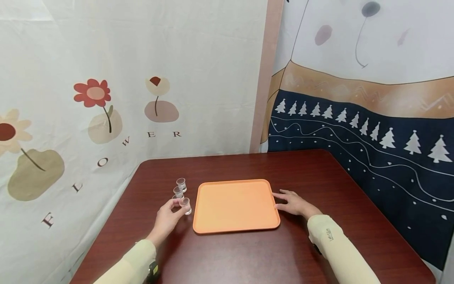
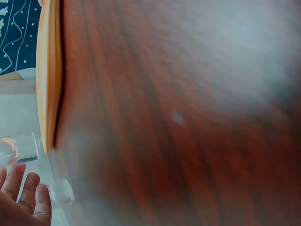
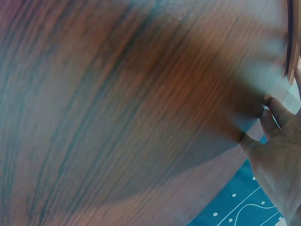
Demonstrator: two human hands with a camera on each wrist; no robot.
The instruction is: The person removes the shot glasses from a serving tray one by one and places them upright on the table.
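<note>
A small clear shot glass (image 1: 186,203) is pinched between the thumb and fingers of my left hand (image 1: 166,221), just left of an orange tray (image 1: 235,207). In the left wrist view, the held glass (image 2: 26,147) shows beyond the fingers (image 2: 29,190), close to the tray's edge (image 2: 49,84). Behind the left hand stand more glasses in a row, the far one (image 1: 181,184) and a middle one (image 1: 178,192); another is partly hidden by the fingers. My right hand (image 1: 292,203) rests at the tray's right edge, its fingers extended and not curled round anything.
The tray lies flat on a dark red-brown wooden table (image 1: 234,256). A pale curtain with printed flowers (image 1: 213,79) hangs behind and to the left. A navy cloth with printed trees (image 1: 354,138) hangs along the right side.
</note>
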